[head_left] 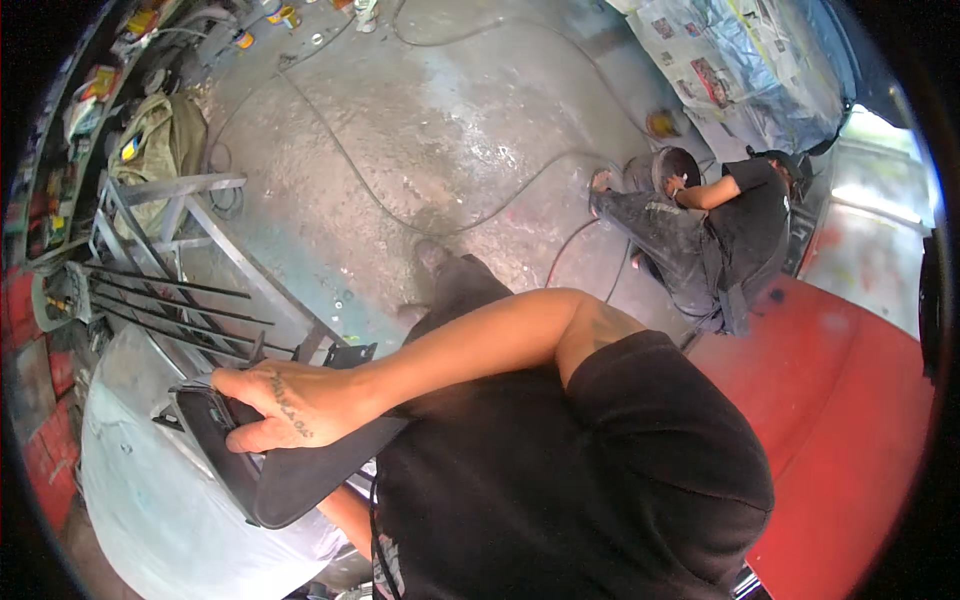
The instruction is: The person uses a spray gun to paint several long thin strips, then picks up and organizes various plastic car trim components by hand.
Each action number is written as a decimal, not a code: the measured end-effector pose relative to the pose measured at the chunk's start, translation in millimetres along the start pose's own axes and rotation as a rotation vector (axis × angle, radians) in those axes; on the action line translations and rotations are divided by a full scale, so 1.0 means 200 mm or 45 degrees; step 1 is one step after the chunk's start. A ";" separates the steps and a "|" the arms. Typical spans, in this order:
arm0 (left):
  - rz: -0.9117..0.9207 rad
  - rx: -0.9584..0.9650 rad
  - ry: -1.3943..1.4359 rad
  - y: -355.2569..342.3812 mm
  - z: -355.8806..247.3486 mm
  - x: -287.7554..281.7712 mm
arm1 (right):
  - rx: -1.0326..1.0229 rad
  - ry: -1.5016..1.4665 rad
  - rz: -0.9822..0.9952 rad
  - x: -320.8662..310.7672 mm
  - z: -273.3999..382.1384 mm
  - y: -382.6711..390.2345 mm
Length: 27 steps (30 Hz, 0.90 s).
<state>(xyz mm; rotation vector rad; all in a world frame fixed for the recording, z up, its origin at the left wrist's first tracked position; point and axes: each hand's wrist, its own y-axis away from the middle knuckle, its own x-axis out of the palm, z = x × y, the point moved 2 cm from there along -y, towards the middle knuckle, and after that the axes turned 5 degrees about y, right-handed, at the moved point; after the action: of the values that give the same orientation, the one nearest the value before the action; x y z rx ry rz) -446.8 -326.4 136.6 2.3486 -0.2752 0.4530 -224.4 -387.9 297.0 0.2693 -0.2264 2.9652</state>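
Observation:
My right hand (305, 400) reaches across to the left, its thumb and fingers closed on the edge of a black curved plastic part (318, 482). The part is tilted, with a hollow side facing left and a smooth flap toward my shirt. Below it shows a bit of my left forearm (347, 518); my left hand is hidden behind the part. Just beyond my right wrist sits a small black bracket (350, 355). Under and left of the part is a large pale grey painted panel (130, 460).
A grey metal frame stand (225, 235) with dark rods stands ahead left. A hose (355, 175) winds over the floor. At right a person (745, 225) crouches with hands at a dark round object (675, 165), beside a red panel (830, 400) and a paper-covered vehicle (735, 65).

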 end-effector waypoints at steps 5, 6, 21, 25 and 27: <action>-0.068 0.116 0.106 0.14 -0.05 -0.14 | -0.114 0.070 0.000 0.24 -0.05 -0.01; -0.099 0.153 0.130 0.19 -0.05 -0.19 | 0.159 -0.099 0.173 0.30 -0.06 0.00; -0.222 0.378 0.667 0.74 0.15 -0.86 | 0.317 0.240 0.551 1.36 -0.55 0.32; -0.056 0.526 0.811 0.81 0.20 -1.04 | 0.283 0.387 0.689 1.61 -0.65 0.40; 0.063 0.612 0.870 0.83 0.23 -1.11 | 0.221 0.433 0.714 1.68 -0.71 0.44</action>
<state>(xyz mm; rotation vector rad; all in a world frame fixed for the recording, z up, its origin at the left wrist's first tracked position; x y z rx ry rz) -692.4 -463.3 119.7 2.4608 0.1165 1.4279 -589.0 -403.3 210.6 -0.3402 0.0041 3.5156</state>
